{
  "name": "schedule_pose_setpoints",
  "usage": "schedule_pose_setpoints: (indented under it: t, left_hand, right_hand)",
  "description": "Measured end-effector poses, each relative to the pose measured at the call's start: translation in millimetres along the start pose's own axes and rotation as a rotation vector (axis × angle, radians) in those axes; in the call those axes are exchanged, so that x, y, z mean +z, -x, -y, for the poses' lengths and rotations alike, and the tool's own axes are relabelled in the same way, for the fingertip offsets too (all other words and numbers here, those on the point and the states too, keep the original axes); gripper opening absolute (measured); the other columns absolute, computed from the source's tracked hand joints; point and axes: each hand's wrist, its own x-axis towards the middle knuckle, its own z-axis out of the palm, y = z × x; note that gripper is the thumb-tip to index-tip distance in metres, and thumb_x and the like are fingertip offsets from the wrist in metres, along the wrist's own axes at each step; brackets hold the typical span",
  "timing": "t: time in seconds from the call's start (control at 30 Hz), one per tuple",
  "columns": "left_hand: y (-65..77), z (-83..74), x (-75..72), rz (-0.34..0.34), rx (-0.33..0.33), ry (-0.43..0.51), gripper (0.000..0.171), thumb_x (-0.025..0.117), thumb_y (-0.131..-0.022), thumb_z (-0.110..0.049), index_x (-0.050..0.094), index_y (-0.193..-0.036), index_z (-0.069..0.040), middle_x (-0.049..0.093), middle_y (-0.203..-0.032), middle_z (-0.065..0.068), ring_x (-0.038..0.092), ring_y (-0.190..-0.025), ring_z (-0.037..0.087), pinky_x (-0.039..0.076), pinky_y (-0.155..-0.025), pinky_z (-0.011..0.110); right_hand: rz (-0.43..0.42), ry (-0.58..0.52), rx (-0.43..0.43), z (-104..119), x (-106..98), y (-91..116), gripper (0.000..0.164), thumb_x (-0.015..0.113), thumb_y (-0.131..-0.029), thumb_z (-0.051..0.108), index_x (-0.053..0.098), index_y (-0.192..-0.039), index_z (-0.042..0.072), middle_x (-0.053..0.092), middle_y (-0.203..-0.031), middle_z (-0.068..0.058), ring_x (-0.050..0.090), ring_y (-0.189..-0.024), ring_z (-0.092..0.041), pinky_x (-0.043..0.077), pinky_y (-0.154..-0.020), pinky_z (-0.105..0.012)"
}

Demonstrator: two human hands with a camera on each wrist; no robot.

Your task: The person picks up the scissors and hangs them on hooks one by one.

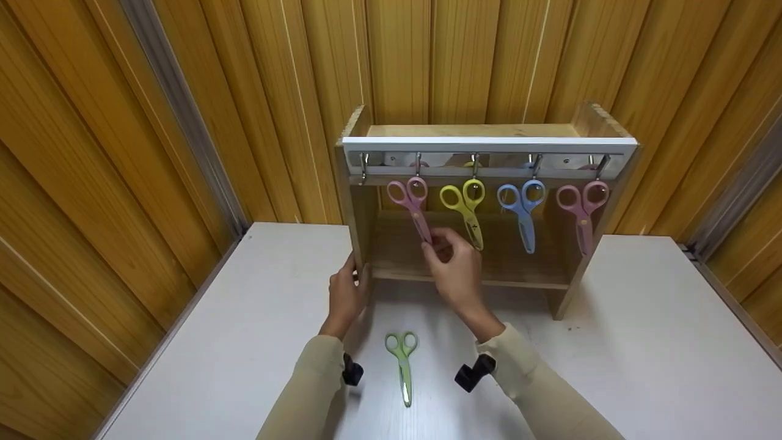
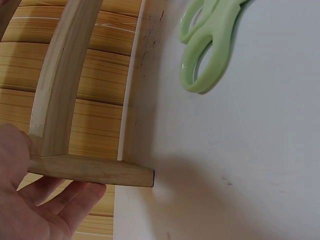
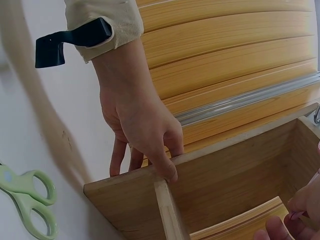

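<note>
My left hand [image 1: 346, 298] grips the lower left side panel of a wooden rack [image 2: 95, 170], thumb on one face and fingers on the other. With thumb and fingers, my right hand [image 1: 458, 275] pinches the blade end of pink scissors [image 1: 417, 212], which hang tilted by one handle loop from the second hook from the left. Yellow scissors [image 1: 466, 208] hang just right of them, close above the right hand. On the white table between my forearms lie green scissors [image 1: 401, 360], handles toward the rack.
Blue scissors [image 1: 524, 211] and a second pair of pink scissors [image 1: 584, 214] hang farther right on the metal hook rail [image 1: 391, 157]. Its leftmost hook [image 1: 364, 168] bears nothing. Wood-patterned walls [image 1: 293, 110] stand behind and beside the white table [image 1: 244, 342].
</note>
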Motion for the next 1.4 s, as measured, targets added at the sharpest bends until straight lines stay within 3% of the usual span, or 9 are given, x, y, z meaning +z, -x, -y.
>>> schedule_pose_setpoints:
  t: [0.33, 0.53, 0.77, 1.0, 1.17, 1.4]
  left_hand:
    - [0.8, -2.4, 0.0, 0.002, 0.001, 0.012, 0.046, 0.058, -0.106, -0.016, 0.051, -0.149, -0.002, 0.068, -0.130, 0.021, 0.072, -0.108, 0.034, 0.060, -0.088, 0.049]
    - [2.0, -2.5, -0.3, 0.003, -0.012, 0.011, 0.047, 0.058, -0.106, -0.017, 0.050, -0.150, -0.003, 0.067, -0.132, 0.019, 0.072, -0.107, 0.031, 0.061, -0.087, 0.043]
    - [2.7, -0.6, 0.4, 0.002, -0.016, 0.000, 0.043, 0.057, -0.107, -0.016, 0.053, -0.148, -0.004, 0.067, -0.132, 0.019, 0.072, -0.107, 0.032, 0.061, -0.086, 0.043]
    - [2.1, -0.6, 0.3, -0.005, -0.008, 0.006, 0.045, 0.058, -0.106, -0.014, 0.051, -0.149, -0.003, 0.067, -0.133, 0.018, 0.072, -0.108, 0.031, 0.061, -0.087, 0.043]
    - [0.9, 0.8, 1.1, -0.011, -0.006, 0.001, 0.044, 0.058, -0.106, -0.015, 0.052, -0.148, -0.004, 0.067, -0.133, 0.017, 0.072, -0.107, 0.030, 0.061, -0.086, 0.043]
    - [0.3, 1.2, 0.7, -0.015, 0.003, 0.009, 0.042, 0.058, -0.106, -0.015, 0.054, -0.147, -0.005, 0.068, -0.131, 0.016, 0.072, -0.107, 0.030, 0.061, -0.086, 0.044]
  right_hand:
    - [-0.002, -0.020, 0.012, 0.0, -1.5, 1.9, 0.014, 0.075, -0.093, 0.008, 0.074, -0.107, 0.005, 0.072, -0.089, -0.006, 0.066, -0.077, -0.024, 0.054, -0.067, -0.033]
    - [0.027, 0.003, 0.017, -3.0, -1.7, 8.4, 0.025, 0.077, -0.092, 0.009, 0.071, -0.117, 0.007, 0.072, -0.094, -0.006, 0.066, -0.077, -0.017, 0.054, -0.065, -0.028]
    - [0.201, 0.077, 0.067, -14.8, -1.8, 34.7, 0.055, 0.079, -0.091, 0.014, 0.054, -0.139, 0.004, 0.069, -0.110, -0.015, 0.066, -0.071, -0.017, 0.056, -0.064, -0.035]
    - [0.458, 0.288, 0.119, -17.2, -4.6, 72.3, 0.068, 0.079, -0.092, 0.022, 0.046, -0.151, 0.012, 0.060, -0.128, -0.017, 0.057, -0.069, -0.011, 0.050, -0.060, -0.034]
    - [0.595, 0.414, 0.070, -16.7, -3.9, 97.7, 0.069, 0.081, -0.090, 0.029, 0.048, -0.150, 0.017, 0.058, -0.119, -0.016, 0.057, -0.072, -0.017, 0.047, -0.055, -0.037]
    - [0.680, 0.475, -0.024, -16.0, -2.8, 118.2, 0.062, 0.084, -0.087, 0.030, 0.057, -0.141, 0.016, 0.056, -0.104, -0.007, 0.055, -0.072, -0.014, 0.047, -0.052, -0.035]
